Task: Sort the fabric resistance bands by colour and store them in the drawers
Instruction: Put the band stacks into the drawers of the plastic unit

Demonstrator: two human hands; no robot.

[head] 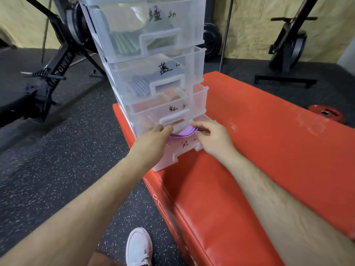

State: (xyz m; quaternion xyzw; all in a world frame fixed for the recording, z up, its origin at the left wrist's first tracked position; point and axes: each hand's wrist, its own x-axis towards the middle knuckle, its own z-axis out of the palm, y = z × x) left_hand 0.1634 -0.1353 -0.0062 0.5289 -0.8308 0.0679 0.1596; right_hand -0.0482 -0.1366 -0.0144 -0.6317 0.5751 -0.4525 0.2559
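Note:
A clear plastic drawer tower (197, 35) stands on a red padded platform (249, 131). Its bottom drawer (184, 150) is pulled out, with handwriting on its front. Purple fabric bands (185, 130) lie at the drawer's opening. My left hand (153, 143) and my right hand (213, 139) reach into the drawer from either side, fingers on the purple bands; the fingertips are partly hidden under the drawer above. The upper drawers hold green (124, 43), blue (140, 85) and red bands (149, 106) behind labelled fronts.
A black exercise machine (57, 70) stands on the speckled rubber floor at the left. Another black machine (286, 50) is at the back right, and a red weight plate (325, 113) lies beyond the platform. My pale shoe (139, 246) is by the platform's near edge.

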